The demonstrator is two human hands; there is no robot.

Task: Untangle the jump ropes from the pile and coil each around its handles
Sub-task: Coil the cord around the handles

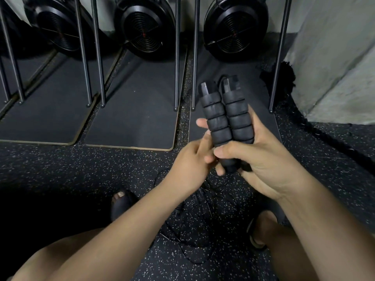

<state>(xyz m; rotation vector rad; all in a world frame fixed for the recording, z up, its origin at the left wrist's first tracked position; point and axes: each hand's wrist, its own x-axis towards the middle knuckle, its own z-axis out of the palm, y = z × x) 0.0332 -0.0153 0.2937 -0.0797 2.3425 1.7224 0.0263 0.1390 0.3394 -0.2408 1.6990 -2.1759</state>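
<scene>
— Where does the camera sit?
— On the person's head. It is the only view, so no part of the scene is shared with another.
— Which way does it face?
— Forward and down. The left hand [188,165] and right hand [263,159] are close, mid-frame, with the handles [225,122]. The legs [60,256] fill the bottom edge.
— And farther off?
— The floor [60,169] lies below, with the rope [182,236] between the legs. The fans [145,27] run along the top. The lens is wide, so the poles [177,57] splay outward toward the sides.
</scene>
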